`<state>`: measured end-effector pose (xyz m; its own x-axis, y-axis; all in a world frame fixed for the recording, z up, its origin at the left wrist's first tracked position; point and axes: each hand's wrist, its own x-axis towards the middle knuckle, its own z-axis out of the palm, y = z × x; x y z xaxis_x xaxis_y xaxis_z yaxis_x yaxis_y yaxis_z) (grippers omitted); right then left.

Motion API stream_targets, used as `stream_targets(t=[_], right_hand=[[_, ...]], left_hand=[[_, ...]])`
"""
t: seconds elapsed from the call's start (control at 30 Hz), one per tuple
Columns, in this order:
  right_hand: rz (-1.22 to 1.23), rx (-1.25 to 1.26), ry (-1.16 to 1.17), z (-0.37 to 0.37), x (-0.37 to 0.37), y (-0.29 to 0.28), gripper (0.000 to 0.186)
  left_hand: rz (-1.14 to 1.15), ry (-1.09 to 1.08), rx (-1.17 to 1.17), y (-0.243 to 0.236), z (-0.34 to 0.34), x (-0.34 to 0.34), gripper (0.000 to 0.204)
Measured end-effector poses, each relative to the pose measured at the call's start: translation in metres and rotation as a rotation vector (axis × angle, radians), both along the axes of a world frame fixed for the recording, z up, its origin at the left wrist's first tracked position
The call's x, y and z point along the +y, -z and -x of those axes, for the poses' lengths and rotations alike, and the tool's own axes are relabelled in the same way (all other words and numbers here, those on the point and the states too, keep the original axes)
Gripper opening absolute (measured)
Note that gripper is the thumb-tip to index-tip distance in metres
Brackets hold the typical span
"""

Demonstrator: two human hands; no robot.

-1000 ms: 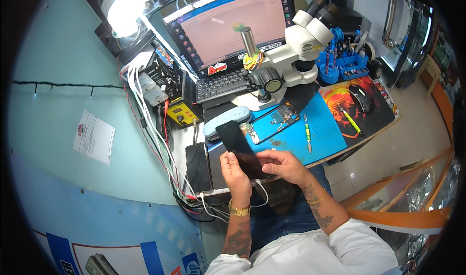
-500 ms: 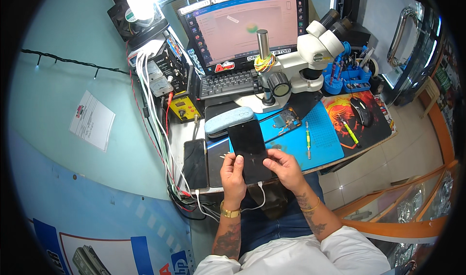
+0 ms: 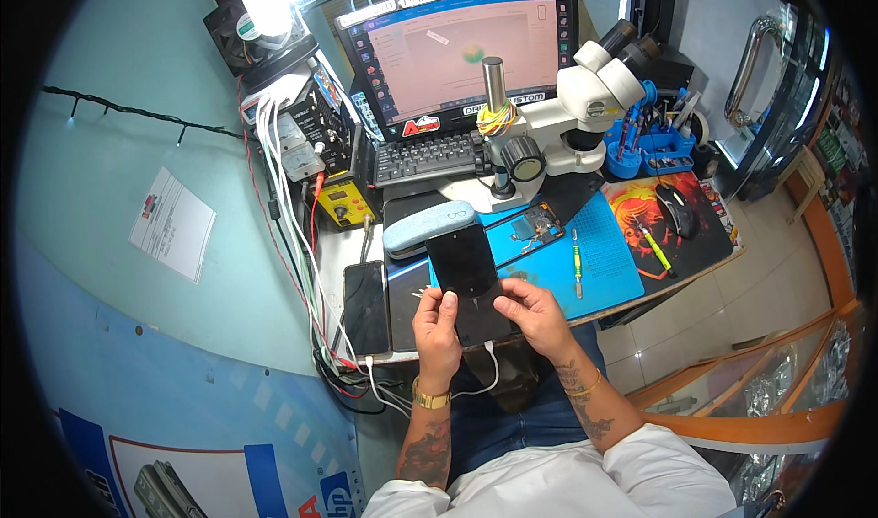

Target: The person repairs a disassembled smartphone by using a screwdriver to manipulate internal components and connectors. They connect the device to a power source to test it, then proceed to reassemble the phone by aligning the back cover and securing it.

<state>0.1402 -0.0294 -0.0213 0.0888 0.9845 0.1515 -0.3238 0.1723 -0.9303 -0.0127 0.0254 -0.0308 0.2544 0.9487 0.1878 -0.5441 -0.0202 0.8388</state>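
Our L hand [image 3: 438,337] is part-closed, thumb on the face & fingers curled round the lower L edge of a black, flat, glass-fronted phone [image 3: 461,257]; our R hand [image 3: 538,324] is part-closed too, pinching the lower R side, so the phone's btwn both hands, raised nr the bench's front edge, face up to us, screen dark. A white cable plug [image 3: 489,345] sits just below it; we can't tell if it's seated in the phone. On our L wrist we've a gold metal watch [image 3: 431,395]. Nr our L hand, a 2nd black rectangular phone [image 3: 366,308] lies flat. Just past the held phone's top is a pale-blue rounded case [image 3: 430,228]; to the R, on a blue rectangular work mat [image 3: 608,285], lie an opened black phone frame [image 3: 535,229] w/ bare parts & a slim green-and-silver tool [image 3: 577,262]. Farther R, a red-and-black patterned mouse pad [image 3: 631,209] bears a black mouse [image 3: 677,210] & a yellow-green pen-shaped tool [image 3: 657,251]. Behind, we see a white microscope [image 3: 590,91], black keyboard [image 3: 425,159] & lit black-framed monitor [image 3: 466,52].
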Motion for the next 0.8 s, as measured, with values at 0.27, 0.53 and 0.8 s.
stream_targets(t=[0.27,0.53,0.8], right_hand=[[0.011,0.009,-0.012,0.0,0.0,0.0,0.027],[-0.011,0.087,-0.071,-0.003,0.002,0.005,0.029],[0.031,-0.001,0.016,0.001,-0.001,-0.003,0.025]], left_hand=[[0.009,0.029,-0.021,-0.002,0.002,-0.001,0.012],[0.003,-0.01,-0.019,-0.001,-0.002,-0.001,0.01],[-0.007,-0.051,0.052,0.004,0.0,0.0,0.008]])
